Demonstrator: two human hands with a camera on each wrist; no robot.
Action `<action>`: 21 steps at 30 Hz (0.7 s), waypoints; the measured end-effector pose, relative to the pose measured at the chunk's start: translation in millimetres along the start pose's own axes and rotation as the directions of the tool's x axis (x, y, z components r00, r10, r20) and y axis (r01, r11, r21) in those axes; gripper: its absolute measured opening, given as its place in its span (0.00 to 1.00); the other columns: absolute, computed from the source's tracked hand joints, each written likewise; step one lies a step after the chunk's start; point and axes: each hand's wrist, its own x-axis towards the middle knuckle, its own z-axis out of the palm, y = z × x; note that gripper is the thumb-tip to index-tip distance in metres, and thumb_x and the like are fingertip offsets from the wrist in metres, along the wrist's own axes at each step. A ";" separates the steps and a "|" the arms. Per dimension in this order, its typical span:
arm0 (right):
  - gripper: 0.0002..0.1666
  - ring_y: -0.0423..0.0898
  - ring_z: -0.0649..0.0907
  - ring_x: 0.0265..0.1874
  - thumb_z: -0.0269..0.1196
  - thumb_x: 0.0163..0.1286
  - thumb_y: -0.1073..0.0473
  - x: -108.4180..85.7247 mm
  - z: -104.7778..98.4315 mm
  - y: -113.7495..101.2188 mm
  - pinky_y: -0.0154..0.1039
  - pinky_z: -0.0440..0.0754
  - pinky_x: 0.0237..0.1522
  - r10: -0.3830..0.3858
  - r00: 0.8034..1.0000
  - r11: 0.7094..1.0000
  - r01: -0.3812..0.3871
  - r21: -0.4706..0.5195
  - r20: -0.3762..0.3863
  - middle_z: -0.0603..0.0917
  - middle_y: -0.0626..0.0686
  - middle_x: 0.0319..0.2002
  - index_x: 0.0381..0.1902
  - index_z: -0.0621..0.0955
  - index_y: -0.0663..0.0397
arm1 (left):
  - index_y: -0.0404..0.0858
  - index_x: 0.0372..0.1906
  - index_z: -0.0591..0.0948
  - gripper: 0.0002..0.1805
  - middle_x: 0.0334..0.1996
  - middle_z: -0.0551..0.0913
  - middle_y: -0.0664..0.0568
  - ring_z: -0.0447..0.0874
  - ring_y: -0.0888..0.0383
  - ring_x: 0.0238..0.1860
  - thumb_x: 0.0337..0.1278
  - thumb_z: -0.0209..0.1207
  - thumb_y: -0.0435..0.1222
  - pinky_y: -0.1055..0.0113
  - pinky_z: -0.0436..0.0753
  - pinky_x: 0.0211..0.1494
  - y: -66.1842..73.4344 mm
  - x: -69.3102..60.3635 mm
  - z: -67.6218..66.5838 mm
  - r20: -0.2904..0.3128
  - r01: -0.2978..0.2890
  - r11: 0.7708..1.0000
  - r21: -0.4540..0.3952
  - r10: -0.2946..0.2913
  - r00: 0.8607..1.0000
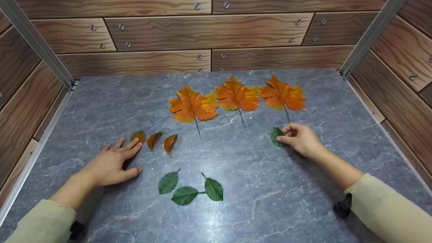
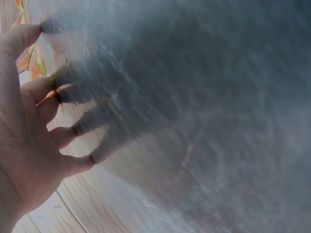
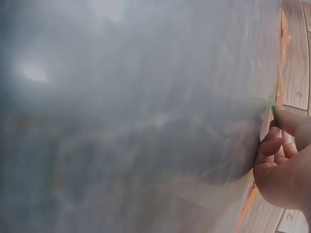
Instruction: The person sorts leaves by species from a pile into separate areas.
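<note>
In the head view the right hand [image 1: 301,139] pinches a green leaf [image 1: 276,137] between thumb and fingers, just below the stem of the rightmost orange maple leaf [image 1: 282,94]. The right wrist view shows the right hand [image 3: 284,165] with a bit of green leaf [image 3: 272,108] at its fingertips. The left hand [image 1: 113,163] lies with fingers spread, fingertips touching the leftmost small orange-green leaf [image 1: 137,135]. Beside that leaf are two curled brown-orange leaves [image 1: 154,140], [image 1: 169,143]. In the left wrist view, the left hand [image 2: 36,126] has its fingertips down on the surface.
Two more maple leaves [image 1: 237,94], [image 1: 193,104] lie in a row at the back of the grey marbled table [image 1: 236,222]. Near the front middle lie three green leaves [image 1: 168,183], [image 1: 184,195], [image 1: 214,189]. Wood-patterned walls [image 1: 202,32] stand around the table.
</note>
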 end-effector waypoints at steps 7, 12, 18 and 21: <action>0.16 0.46 0.81 0.35 0.75 0.70 0.56 3.7 -0.4 2.6 0.31 0.78 0.34 0.009 1.000 1.000 -0.008 -0.025 0.008 0.85 0.52 0.35 0.45 0.86 0.63 | 0.40 0.83 0.65 0.48 0.82 0.61 0.45 0.56 0.25 0.78 0.70 0.57 0.65 0.19 0.59 0.69 0.7 -1.3 -0.7 0.006 0.010 1.000 0.001 -0.010 1.000; 0.16 0.45 0.81 0.35 0.75 0.70 0.56 4.0 -0.4 3.4 0.31 0.77 0.34 0.010 1.000 1.000 -0.010 -0.025 0.009 0.85 0.52 0.35 0.46 0.85 0.63 | 0.40 0.83 0.65 0.48 0.82 0.61 0.45 0.56 0.25 0.78 0.70 0.57 0.65 0.20 0.59 0.70 0.4 -1.3 0.0 0.007 0.010 1.000 0.004 -0.010 1.000; 0.20 0.46 0.82 0.36 0.75 0.70 0.54 2.8 -0.7 1.3 0.34 0.78 0.37 0.008 1.000 0.998 -0.008 -0.060 0.001 0.86 0.53 0.36 0.49 0.84 0.64 | 0.40 0.83 0.64 0.48 0.82 0.61 0.44 0.57 0.25 0.78 0.71 0.57 0.65 0.19 0.60 0.69 0.0 -1.2 -0.4 0.004 0.001 1.000 -0.006 -0.001 1.000; 0.23 0.49 0.84 0.38 0.74 0.71 0.53 0.9 -3.3 -2.4 0.38 0.79 0.40 0.005 1.000 0.996 -0.006 -0.090 -0.006 0.86 0.55 0.38 0.54 0.84 0.65 | 0.39 0.83 0.64 0.48 0.82 0.61 0.44 0.57 0.24 0.77 0.71 0.57 0.65 0.19 0.61 0.68 -0.2 -1.0 -0.5 0.000 -0.002 1.000 -0.009 0.002 1.000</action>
